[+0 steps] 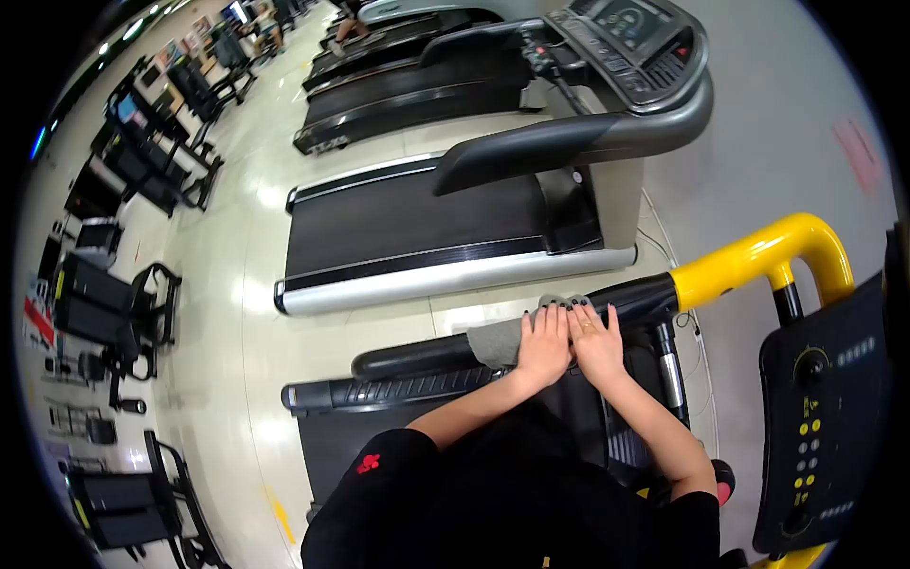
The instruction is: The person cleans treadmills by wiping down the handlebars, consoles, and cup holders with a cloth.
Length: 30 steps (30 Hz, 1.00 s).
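A grey cloth is draped over the black handrail of the treadmill in front of me. My left hand presses the cloth to the rail, its fingers close together and bent over the top. Right beside it, my right hand lies over the rail too, with its fingers wrapped across the cloth. The two hands touch at the thumb sides. Most of the cloth beneath them is hidden, though a bit shows past the fingertips.
The rail joins a yellow curved bar and a black control panel on the right. Another treadmill stands just beyond, its console near the wall. Weight machines line the left side. A far-off person is at the top left.
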Available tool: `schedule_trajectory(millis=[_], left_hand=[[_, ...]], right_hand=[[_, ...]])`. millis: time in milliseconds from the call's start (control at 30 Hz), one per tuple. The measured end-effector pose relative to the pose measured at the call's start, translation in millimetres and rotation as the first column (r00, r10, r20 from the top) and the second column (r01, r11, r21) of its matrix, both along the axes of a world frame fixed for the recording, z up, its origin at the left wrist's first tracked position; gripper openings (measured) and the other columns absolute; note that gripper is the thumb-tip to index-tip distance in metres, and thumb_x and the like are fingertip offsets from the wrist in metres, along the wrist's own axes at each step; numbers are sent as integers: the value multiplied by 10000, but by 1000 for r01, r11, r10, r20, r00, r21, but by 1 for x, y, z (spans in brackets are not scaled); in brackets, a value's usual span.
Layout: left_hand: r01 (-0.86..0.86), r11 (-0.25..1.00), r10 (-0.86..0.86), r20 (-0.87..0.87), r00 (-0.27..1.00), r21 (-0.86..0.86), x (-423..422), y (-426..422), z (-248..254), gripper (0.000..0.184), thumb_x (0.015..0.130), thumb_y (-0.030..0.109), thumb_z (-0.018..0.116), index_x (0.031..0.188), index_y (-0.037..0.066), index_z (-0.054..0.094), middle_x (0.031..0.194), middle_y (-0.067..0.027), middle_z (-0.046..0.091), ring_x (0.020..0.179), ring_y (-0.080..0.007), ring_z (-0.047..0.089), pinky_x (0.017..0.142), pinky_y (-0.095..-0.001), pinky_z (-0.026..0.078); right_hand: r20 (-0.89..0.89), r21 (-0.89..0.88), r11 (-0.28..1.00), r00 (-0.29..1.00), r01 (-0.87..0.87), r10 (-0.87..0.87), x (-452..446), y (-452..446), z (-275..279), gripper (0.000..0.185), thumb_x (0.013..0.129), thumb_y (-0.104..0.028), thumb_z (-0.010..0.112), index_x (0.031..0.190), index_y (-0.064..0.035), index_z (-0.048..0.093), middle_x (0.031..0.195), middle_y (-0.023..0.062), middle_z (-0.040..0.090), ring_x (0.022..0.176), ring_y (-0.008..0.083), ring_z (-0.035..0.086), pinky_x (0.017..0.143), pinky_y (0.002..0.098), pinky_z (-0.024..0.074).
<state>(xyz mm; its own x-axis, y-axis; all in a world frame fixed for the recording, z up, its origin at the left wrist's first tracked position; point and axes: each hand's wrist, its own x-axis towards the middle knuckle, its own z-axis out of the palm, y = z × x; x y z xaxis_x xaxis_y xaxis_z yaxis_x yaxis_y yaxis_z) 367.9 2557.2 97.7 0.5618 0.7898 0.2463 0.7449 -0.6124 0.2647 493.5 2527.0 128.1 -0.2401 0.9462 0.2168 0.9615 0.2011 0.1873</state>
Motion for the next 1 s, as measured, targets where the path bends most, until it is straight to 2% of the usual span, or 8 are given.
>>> schedule_trajectory(millis=[200,300,433,567,600,833,900,1000], left_hand=[[148,988,-151,95,984,34,79,17,3,628,786,292,512,1305,-35,378,1335,-181,401,1216,-313,382,995,-532,298],[124,992,-125,32,992,6,110,25,7,618,791,284,501,1311,-23,372,1333,-164,409,1218,-299,388,992,-510,312],[191,981,-189,93,978,-11,102,30,8,596,798,266,483,1313,-9,363,1316,-147,427,1199,-282,410,982,-454,330],[127,992,-125,112,986,-15,90,30,1,561,789,251,482,1278,-12,399,1273,-144,469,1158,-272,443,967,-405,347],[102,995,-100,114,989,-20,86,31,-2,561,789,251,482,1278,-12,399,1273,-144,469,1158,-272,443,967,-405,347],[6,1000,-7,82,997,11,44,23,-2,461,768,225,495,1162,-14,480,1110,-124,546,1010,-246,514,884,-367,387],[2,1000,-4,63,998,28,25,22,-2,440,763,217,500,1138,-12,495,1080,-116,555,985,-239,519,866,-360,391],[32,996,-38,65,997,88,-10,18,-4,375,756,185,493,1080,0,524,1017,-98,557,941,-228,516,846,-341,390]], right_hand=[[72,16,985,982,175,-175,61,-8,26,645,660,-196,673,1257,-44,481,1316,78,477,1278,199,377,1038,609,170],[141,62,971,961,233,-239,69,-3,42,458,779,-153,523,1219,-29,513,1274,83,514,1239,199,422,1014,622,212],[225,63,953,927,295,-301,61,7,27,423,810,-167,504,1202,-6,515,1269,125,506,1241,271,409,1041,601,191],[173,-54,976,964,213,-201,54,16,32,495,736,-176,609,1181,15,505,1250,161,505,1218,334,417,1056,498,246],[184,-42,986,971,163,-153,57,21,24,609,666,-213,681,1189,26,482,1235,175,505,1204,352,424,1048,463,272],[-13,-228,973,1000,-16,13,30,25,16,735,626,-289,709,1221,46,436,1240,194,478,1205,379,401,1044,484,268],[-15,-74,997,1000,-25,24,12,19,4,744,635,-320,675,1229,51,424,1259,208,444,1219,398,364,1032,511,265],[-83,-83,996,996,-28,21,-20,14,-12,712,656,-274,649,1235,64,410,1251,223,429,1222,413,347,1026,527,262]])
